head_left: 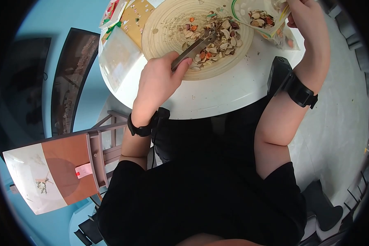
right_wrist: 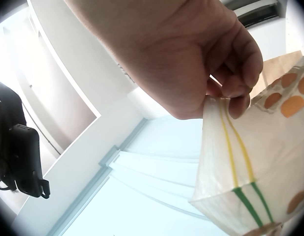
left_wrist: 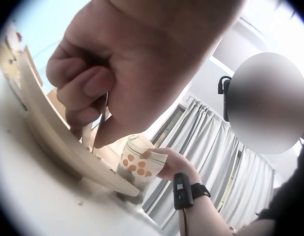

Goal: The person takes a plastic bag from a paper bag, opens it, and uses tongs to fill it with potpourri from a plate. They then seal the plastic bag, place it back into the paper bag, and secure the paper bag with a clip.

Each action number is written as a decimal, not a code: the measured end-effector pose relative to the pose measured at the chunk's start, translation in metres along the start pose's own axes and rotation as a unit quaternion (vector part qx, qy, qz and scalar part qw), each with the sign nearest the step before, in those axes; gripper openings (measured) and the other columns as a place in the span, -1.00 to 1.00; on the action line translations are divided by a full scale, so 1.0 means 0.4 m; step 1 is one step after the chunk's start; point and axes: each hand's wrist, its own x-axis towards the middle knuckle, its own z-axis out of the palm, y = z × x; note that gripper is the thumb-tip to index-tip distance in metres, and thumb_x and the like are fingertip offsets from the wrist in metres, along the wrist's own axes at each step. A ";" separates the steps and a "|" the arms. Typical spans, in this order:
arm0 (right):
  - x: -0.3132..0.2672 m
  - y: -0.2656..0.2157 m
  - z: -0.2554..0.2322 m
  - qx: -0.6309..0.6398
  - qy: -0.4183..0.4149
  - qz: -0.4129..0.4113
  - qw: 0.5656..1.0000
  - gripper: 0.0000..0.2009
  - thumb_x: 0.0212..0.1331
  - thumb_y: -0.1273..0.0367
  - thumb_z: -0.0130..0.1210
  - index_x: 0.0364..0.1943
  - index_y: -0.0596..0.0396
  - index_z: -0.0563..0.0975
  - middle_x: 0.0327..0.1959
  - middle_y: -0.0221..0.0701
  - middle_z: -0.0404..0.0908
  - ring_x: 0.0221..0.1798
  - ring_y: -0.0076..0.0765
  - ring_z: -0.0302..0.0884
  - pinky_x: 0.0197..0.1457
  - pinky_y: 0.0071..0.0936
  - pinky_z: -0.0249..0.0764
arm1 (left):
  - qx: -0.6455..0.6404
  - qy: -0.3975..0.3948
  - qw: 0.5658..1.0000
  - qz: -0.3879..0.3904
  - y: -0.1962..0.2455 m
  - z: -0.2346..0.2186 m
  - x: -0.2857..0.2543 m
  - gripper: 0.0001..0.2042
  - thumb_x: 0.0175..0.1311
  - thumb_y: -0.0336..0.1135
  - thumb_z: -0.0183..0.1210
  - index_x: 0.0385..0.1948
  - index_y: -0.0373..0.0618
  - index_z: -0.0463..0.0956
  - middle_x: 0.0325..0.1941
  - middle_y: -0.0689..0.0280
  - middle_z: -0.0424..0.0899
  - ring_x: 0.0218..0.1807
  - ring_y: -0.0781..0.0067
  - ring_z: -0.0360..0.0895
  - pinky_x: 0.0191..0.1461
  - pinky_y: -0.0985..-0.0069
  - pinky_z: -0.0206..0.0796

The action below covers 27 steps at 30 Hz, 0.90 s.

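Observation:
In the head view a round woven tray [head_left: 156,45] holds a spread of dried petals and flower pieces [head_left: 223,45]. The left hand [head_left: 158,80] grips a flat, narrow metal strip [head_left: 194,49], whose far end lies among the pieces. At the upper right, the right hand [head_left: 309,16] pinches the top edge of a clear zip bag [head_left: 244,10] with a green and yellow seal and more dried pieces inside. The right wrist view shows the bag [right_wrist: 250,152], printed with orange dots, hanging from the right hand's [right_wrist: 191,64] fingertips.
The round white table [head_left: 217,98] carries a clear empty-looking sleeve [head_left: 119,55] at its left, with a gold speckled sheet [head_left: 136,20] and a small box [head_left: 112,12] behind it. A painting [head_left: 65,172] on an easel stands at the lower left.

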 end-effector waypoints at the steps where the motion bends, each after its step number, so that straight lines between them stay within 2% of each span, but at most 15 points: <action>1: 0.000 0.001 0.000 -0.002 -0.001 -0.009 1.000 -0.71 0.39 0.27 0.11 -0.32 0.26 0.68 -0.59 -0.42 0.60 -0.58 -0.55 0.48 -0.55 -0.52 0.37 | -0.010 0.004 1.000 -0.001 -0.003 -0.002 0.001 -0.63 0.38 -0.08 0.27 -0.46 -0.26 0.60 -0.68 0.07 0.54 -0.58 -0.08 0.53 -0.47 0.20 0.34; 2: -0.002 0.006 0.002 -0.004 -0.003 -0.018 1.000 -0.70 0.39 0.27 0.11 -0.31 0.26 0.68 -0.58 -0.42 0.60 -0.58 -0.55 0.49 -0.54 -0.52 0.38 | -0.019 0.009 1.000 -0.001 -0.006 -0.006 0.002 -0.63 0.38 -0.08 0.27 -0.46 -0.27 0.60 -0.69 0.07 0.52 -0.60 -0.07 0.50 -0.48 0.20 0.32; 5: 0.006 0.010 0.003 0.002 -0.009 0.000 1.000 -0.70 0.39 0.27 0.11 -0.29 0.27 0.69 -0.58 -0.42 0.60 -0.58 -0.54 0.49 -0.53 -0.50 0.39 | -0.039 0.026 0.999 -0.007 -0.005 -0.035 0.004 -0.64 0.38 -0.11 0.29 -0.44 -0.30 0.60 -0.74 0.12 0.44 -0.71 0.13 0.37 -0.54 0.30 0.21; 8: 0.009 0.007 0.005 0.015 -0.015 0.015 1.000 -0.70 0.39 0.27 0.10 -0.28 0.27 0.69 -0.58 -0.42 0.61 -0.58 -0.52 0.49 -0.52 -0.50 0.40 | -0.089 0.053 0.994 -0.014 0.010 -0.080 0.011 -0.63 0.41 -0.13 0.30 -0.41 -0.34 0.57 -0.67 0.40 0.28 -0.56 0.67 0.13 -0.52 0.51 -0.03; 9: 0.009 0.006 0.005 0.019 -0.017 0.016 1.000 -0.70 0.39 0.27 0.10 -0.28 0.27 0.69 -0.57 -0.42 0.61 -0.58 -0.52 0.49 -0.52 -0.50 0.40 | -0.124 0.057 0.990 -0.019 0.022 -0.095 0.014 -0.65 0.41 -0.15 0.31 -0.41 -0.33 0.57 -0.66 0.43 0.30 -0.54 0.69 0.13 -0.51 0.54 -0.02; 12: 0.006 0.001 0.015 0.023 -0.019 0.016 0.999 -0.70 0.39 0.27 0.10 -0.27 0.28 0.69 -0.57 -0.42 0.61 -0.57 -0.53 0.49 -0.51 -0.50 0.41 | -0.121 0.082 0.988 0.045 0.082 -0.132 0.034 -0.66 0.41 -0.16 0.31 -0.39 -0.32 0.59 -0.66 0.43 0.33 -0.54 0.70 0.15 -0.50 0.58 0.00; 13: 0.005 -0.008 0.020 0.018 -0.014 0.029 0.999 -0.70 0.39 0.27 0.10 -0.26 0.28 0.69 -0.57 -0.42 0.61 -0.57 -0.53 0.50 -0.51 -0.50 0.41 | -0.108 0.085 0.987 0.078 0.094 -0.129 0.047 -0.65 0.40 -0.12 0.31 -0.37 -0.31 0.60 -0.66 0.43 0.37 -0.54 0.70 0.20 -0.49 0.60 0.04; 15: 0.005 -0.033 0.027 0.007 -0.003 0.056 0.998 -0.69 0.39 0.27 0.10 -0.25 0.29 0.69 -0.57 -0.42 0.61 -0.56 -0.54 0.50 -0.50 -0.50 0.42 | -0.104 0.076 0.988 0.090 0.131 -0.114 0.065 -0.63 0.39 -0.08 0.31 -0.35 -0.30 0.61 -0.65 0.42 0.38 -0.54 0.71 0.21 -0.48 0.60 0.06; 17: 0.002 -0.012 0.024 0.022 -0.013 0.018 1.000 -0.69 0.40 0.27 0.10 -0.22 0.29 0.69 -0.57 -0.42 0.61 -0.56 -0.54 0.51 -0.49 -0.49 0.43 | -0.121 0.085 0.984 0.096 0.135 -0.102 0.072 -0.61 0.38 -0.05 0.31 -0.36 -0.31 0.62 -0.64 0.43 0.42 -0.53 0.71 0.24 -0.47 0.59 0.09; 18: 0.003 -0.006 0.022 0.030 -0.017 -0.001 0.999 -0.69 0.40 0.27 0.09 -0.21 0.30 0.69 -0.57 -0.42 0.61 -0.56 -0.54 0.51 -0.49 -0.49 0.43 | -0.147 0.090 0.982 0.071 0.125 -0.100 0.073 -0.60 0.38 -0.05 0.30 -0.36 -0.31 0.63 -0.63 0.43 0.44 -0.52 0.71 0.25 -0.46 0.59 0.10; 20: 0.003 -0.007 0.012 0.022 -0.021 0.019 0.999 -0.69 0.40 0.27 0.09 -0.18 0.29 0.69 -0.56 -0.42 0.61 -0.56 -0.52 0.52 -0.49 -0.49 0.44 | -0.196 0.094 0.976 0.023 0.079 -0.102 0.068 -0.60 0.39 -0.05 0.29 -0.37 -0.33 0.63 -0.61 0.44 0.46 -0.51 0.70 0.27 -0.44 0.60 0.12; 21: 0.001 -0.012 0.008 0.017 -0.024 0.030 0.999 -0.69 0.41 0.27 0.08 -0.17 0.29 0.69 -0.56 -0.42 0.61 -0.56 -0.52 0.52 -0.49 -0.49 0.44 | -0.162 0.083 0.982 -0.039 0.043 -0.100 0.074 -0.57 0.40 -0.02 0.27 -0.38 -0.35 0.64 -0.59 0.45 0.48 -0.48 0.68 0.31 -0.40 0.60 0.15; 24: 0.012 -0.027 0.017 0.015 -0.013 0.088 0.996 -0.69 0.41 0.27 0.08 -0.15 0.29 0.69 -0.55 -0.42 0.62 -0.56 -0.51 0.53 -0.49 -0.49 0.44 | -0.137 0.042 0.985 -0.094 -0.021 -0.053 0.086 -0.53 0.40 0.02 0.25 -0.39 -0.36 0.63 -0.58 0.43 0.47 -0.47 0.67 0.32 -0.37 0.59 0.17; 27: 0.000 -0.004 0.011 0.018 -0.028 0.023 0.999 -0.69 0.41 0.27 0.09 -0.14 0.29 0.69 -0.54 -0.41 0.62 -0.55 -0.51 0.53 -0.49 -0.49 0.44 | -0.121 -0.035 0.987 -0.102 -0.036 -0.025 0.097 -0.50 0.40 0.06 0.24 -0.42 -0.35 0.62 -0.57 0.42 0.46 -0.48 0.65 0.31 -0.39 0.56 0.16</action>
